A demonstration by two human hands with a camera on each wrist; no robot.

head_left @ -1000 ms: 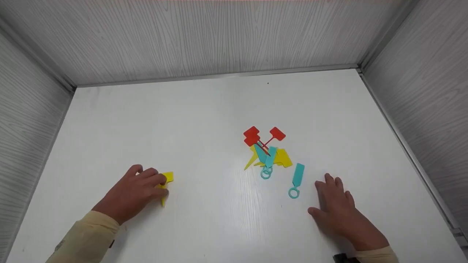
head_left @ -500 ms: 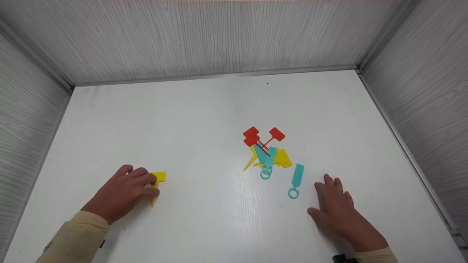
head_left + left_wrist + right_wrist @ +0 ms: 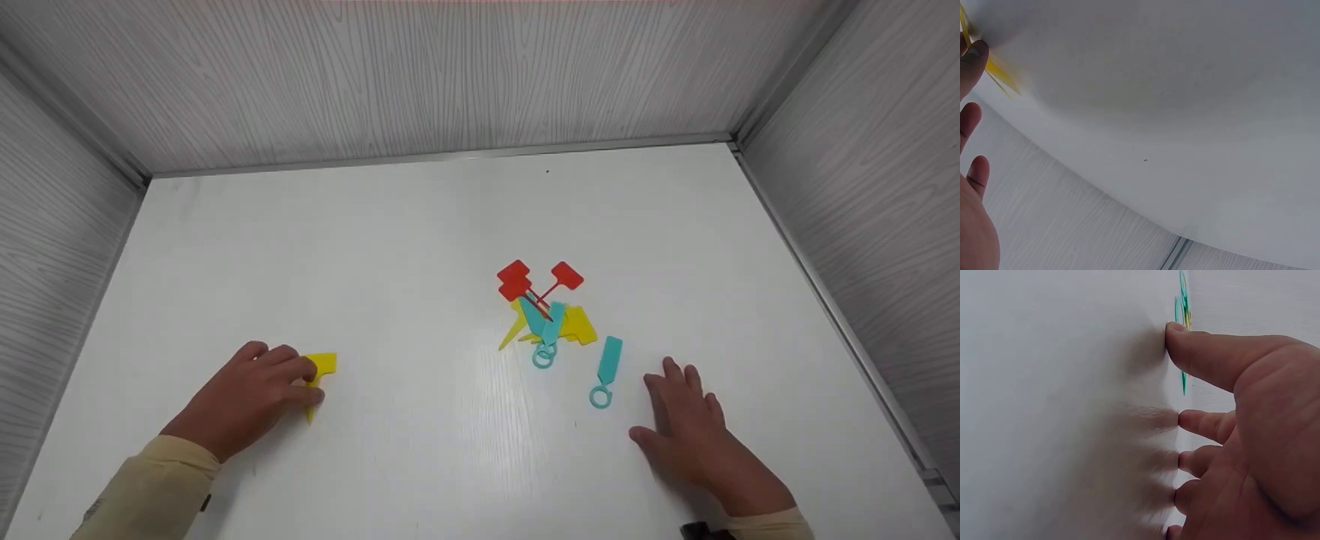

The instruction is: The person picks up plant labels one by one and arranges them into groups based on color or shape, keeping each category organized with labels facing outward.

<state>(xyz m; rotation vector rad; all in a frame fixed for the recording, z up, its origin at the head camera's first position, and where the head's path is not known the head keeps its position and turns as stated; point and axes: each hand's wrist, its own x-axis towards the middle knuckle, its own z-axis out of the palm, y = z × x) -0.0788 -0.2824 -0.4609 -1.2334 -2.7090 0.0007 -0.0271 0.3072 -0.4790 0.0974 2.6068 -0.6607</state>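
Observation:
At the left of the head view, my left hand [image 3: 251, 394] pinches a yellow T-shaped plant label [image 3: 323, 364] between thumb and fingers, low at the tabletop. Its pointed stem shows below the thumb. Two yellow points [image 3: 1002, 76] stick out past the thumb in the left wrist view, so there may be more than one label. My right hand [image 3: 690, 435] has its fingers spread, fingertips touching the table. Nothing is in it. Nearest to it lies a single teal ring tag [image 3: 610, 360], its ring towards me.
Right of the table's middle lies a loose pile: red plant labels [image 3: 568, 275] with thin stems, yellow T-shaped labels [image 3: 579, 325] and teal ring tags [image 3: 554, 324], overlapping. Grey wood-grain panels [image 3: 450, 82] wall the white table [image 3: 420, 225] at the back and both sides.
My left hand has slid a little to the left with the yellow plant label, mostly in the first half second. The right hand and the pile stay put.

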